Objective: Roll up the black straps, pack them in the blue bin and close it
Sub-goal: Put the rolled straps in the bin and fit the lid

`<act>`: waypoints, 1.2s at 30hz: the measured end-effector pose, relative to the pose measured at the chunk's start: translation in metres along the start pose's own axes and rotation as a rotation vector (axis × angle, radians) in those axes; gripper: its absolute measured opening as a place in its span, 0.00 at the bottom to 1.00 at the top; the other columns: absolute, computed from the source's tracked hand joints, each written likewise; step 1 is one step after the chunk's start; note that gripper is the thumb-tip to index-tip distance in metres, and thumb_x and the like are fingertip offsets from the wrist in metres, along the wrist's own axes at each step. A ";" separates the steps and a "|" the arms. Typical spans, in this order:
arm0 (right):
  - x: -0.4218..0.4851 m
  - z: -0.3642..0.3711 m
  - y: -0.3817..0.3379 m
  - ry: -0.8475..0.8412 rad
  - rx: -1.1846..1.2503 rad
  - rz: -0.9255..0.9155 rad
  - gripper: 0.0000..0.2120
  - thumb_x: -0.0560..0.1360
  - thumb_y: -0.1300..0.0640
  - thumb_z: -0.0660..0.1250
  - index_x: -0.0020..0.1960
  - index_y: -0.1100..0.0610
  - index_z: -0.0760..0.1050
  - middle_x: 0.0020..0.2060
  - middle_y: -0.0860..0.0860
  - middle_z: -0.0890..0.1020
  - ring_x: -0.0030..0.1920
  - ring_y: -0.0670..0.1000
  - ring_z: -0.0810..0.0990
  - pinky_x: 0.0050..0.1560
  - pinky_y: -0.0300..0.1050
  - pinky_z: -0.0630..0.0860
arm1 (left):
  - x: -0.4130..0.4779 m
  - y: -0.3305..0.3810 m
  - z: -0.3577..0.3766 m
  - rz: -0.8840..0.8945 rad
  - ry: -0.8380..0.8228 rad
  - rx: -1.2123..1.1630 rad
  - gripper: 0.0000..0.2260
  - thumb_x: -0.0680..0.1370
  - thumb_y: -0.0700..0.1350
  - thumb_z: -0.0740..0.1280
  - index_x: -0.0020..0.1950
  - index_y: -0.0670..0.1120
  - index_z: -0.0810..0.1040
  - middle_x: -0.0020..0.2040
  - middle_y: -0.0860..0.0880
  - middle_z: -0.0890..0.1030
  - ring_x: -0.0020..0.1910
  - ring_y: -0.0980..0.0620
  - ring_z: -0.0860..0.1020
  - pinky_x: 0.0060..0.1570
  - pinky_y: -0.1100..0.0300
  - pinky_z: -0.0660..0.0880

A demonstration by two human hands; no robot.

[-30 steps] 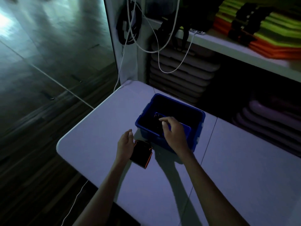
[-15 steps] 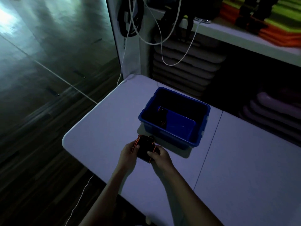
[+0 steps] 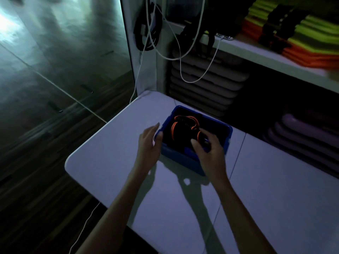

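The blue bin [image 3: 223, 125] stands open on the white table [image 3: 110, 147]. Inside it lies a rolled black strap with orange edges [image 3: 180, 130]. My right hand [image 3: 209, 151] hovers over the bin's near side, its thumb and curled fingers pinching the right end of the strap. Beside the bin's left wall, my left hand [image 3: 149, 142] has relaxed fingers, the thumb against the rim, and holds nothing. A blue panel [image 3: 189, 152] shows inside the bin under my right hand. The dim light hides the bin's floor.
White cables [image 3: 183, 52] hang from a shelf [image 3: 266, 54] behind the table. Green and orange mats [image 3: 311, 39] are stacked on the shelf, grey ones [image 3: 205, 88] and purple ones [image 3: 302, 136] below it. The table's left edge drops to dark floor.
Both hands held the rolled strap on the table in front of the bin. The right hand has carried it up into the bin, and the left hand has let go and moved to the bin's left rim.
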State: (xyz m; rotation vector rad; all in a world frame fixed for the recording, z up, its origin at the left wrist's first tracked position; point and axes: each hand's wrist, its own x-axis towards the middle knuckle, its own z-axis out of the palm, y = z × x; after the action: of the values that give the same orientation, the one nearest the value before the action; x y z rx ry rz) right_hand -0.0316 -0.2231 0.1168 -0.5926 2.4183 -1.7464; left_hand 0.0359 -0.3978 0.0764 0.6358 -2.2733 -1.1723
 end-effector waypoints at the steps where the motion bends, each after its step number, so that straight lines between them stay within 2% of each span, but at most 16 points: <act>1: 0.014 -0.005 0.005 0.011 -0.079 -0.023 0.16 0.74 0.57 0.69 0.61 0.50 0.75 0.51 0.44 0.75 0.48 0.39 0.74 0.50 0.26 0.68 | 0.014 -0.006 0.003 -0.069 -0.087 0.099 0.21 0.79 0.50 0.59 0.68 0.40 0.70 0.65 0.40 0.74 0.65 0.42 0.70 0.64 0.50 0.67; 3: 0.044 -0.012 0.022 -0.036 -0.279 -0.031 0.17 0.74 0.58 0.69 0.63 0.55 0.75 0.53 0.52 0.75 0.52 0.47 0.75 0.52 0.36 0.69 | 0.030 -0.016 0.007 -0.137 -0.312 0.244 0.28 0.75 0.57 0.58 0.69 0.41 0.67 0.66 0.39 0.72 0.65 0.39 0.71 0.64 0.48 0.68; 5: 0.070 -0.013 0.041 -0.147 -0.483 0.031 0.18 0.75 0.58 0.68 0.64 0.57 0.74 0.56 0.56 0.75 0.54 0.54 0.76 0.51 0.41 0.69 | 0.032 -0.022 0.011 -0.141 -0.454 0.331 0.32 0.74 0.60 0.58 0.74 0.45 0.59 0.71 0.43 0.67 0.68 0.42 0.68 0.65 0.45 0.67; 8: 0.097 -0.005 0.068 -0.337 -0.663 0.135 0.16 0.74 0.58 0.67 0.62 0.56 0.76 0.56 0.58 0.76 0.52 0.59 0.78 0.50 0.48 0.76 | 0.024 -0.027 0.015 -0.130 -0.449 0.432 0.31 0.78 0.57 0.59 0.76 0.49 0.49 0.78 0.49 0.55 0.74 0.48 0.60 0.70 0.48 0.62; 11: 0.116 0.012 0.081 -0.448 -0.728 0.148 0.09 0.74 0.59 0.65 0.53 0.55 0.79 0.51 0.59 0.81 0.46 0.59 0.81 0.46 0.54 0.80 | 0.023 -0.028 0.015 -0.137 -0.404 0.418 0.32 0.78 0.58 0.59 0.76 0.52 0.49 0.78 0.52 0.54 0.74 0.51 0.62 0.71 0.51 0.61; 14: 0.125 0.034 0.072 -0.494 -0.643 0.151 0.08 0.75 0.60 0.65 0.51 0.57 0.80 0.47 0.58 0.84 0.45 0.57 0.82 0.46 0.51 0.80 | 0.023 -0.029 0.014 -0.149 -0.393 0.376 0.32 0.77 0.58 0.61 0.76 0.52 0.51 0.78 0.52 0.56 0.73 0.52 0.63 0.70 0.52 0.62; 17: 0.123 0.055 0.070 -0.489 -0.542 0.147 0.11 0.74 0.61 0.67 0.57 0.57 0.79 0.50 0.57 0.83 0.49 0.55 0.82 0.49 0.46 0.78 | 0.022 -0.031 0.015 -0.131 -0.341 0.355 0.32 0.76 0.58 0.63 0.76 0.52 0.54 0.77 0.52 0.59 0.73 0.53 0.64 0.70 0.53 0.63; 20: 0.118 0.064 0.077 -0.438 -0.448 0.189 0.15 0.74 0.61 0.68 0.61 0.57 0.78 0.53 0.57 0.83 0.54 0.55 0.80 0.47 0.39 0.72 | 0.022 -0.032 0.014 -0.122 -0.331 0.344 0.32 0.75 0.58 0.64 0.75 0.52 0.55 0.76 0.52 0.61 0.72 0.52 0.66 0.69 0.53 0.64; 25: 0.128 0.059 0.072 -0.522 -0.392 0.219 0.14 0.75 0.61 0.68 0.60 0.59 0.77 0.54 0.58 0.82 0.54 0.54 0.80 0.48 0.40 0.72 | 0.022 -0.031 0.013 -0.107 -0.325 0.339 0.32 0.75 0.58 0.64 0.75 0.53 0.55 0.76 0.53 0.62 0.71 0.53 0.67 0.68 0.55 0.64; 29: 0.118 0.059 0.077 -0.387 -0.368 0.198 0.12 0.76 0.63 0.64 0.60 0.60 0.76 0.55 0.60 0.80 0.51 0.52 0.78 0.45 0.39 0.71 | 0.019 -0.033 0.014 -0.103 -0.307 0.331 0.32 0.76 0.58 0.64 0.76 0.52 0.56 0.76 0.53 0.61 0.73 0.52 0.64 0.69 0.56 0.63; 32: 0.106 0.057 0.080 -0.336 -0.320 0.206 0.13 0.77 0.63 0.63 0.61 0.60 0.75 0.56 0.60 0.80 0.49 0.49 0.75 0.45 0.38 0.69 | 0.014 -0.035 0.017 -0.106 -0.255 0.233 0.30 0.75 0.56 0.66 0.74 0.50 0.61 0.74 0.51 0.66 0.71 0.52 0.67 0.68 0.57 0.64; 36: 0.099 0.041 0.073 -0.405 -0.304 0.215 0.16 0.78 0.60 0.62 0.66 0.58 0.72 0.60 0.59 0.77 0.54 0.52 0.76 0.47 0.37 0.69 | 0.010 -0.031 0.019 -0.108 -0.137 0.147 0.26 0.73 0.55 0.68 0.67 0.47 0.71 0.65 0.48 0.76 0.62 0.49 0.75 0.62 0.55 0.72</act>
State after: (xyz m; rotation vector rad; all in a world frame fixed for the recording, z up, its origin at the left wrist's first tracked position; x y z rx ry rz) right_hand -0.1285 -0.2768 0.0494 -0.6164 2.3581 -1.0635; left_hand 0.0215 -0.4083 0.0428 0.7638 -2.4854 -1.1377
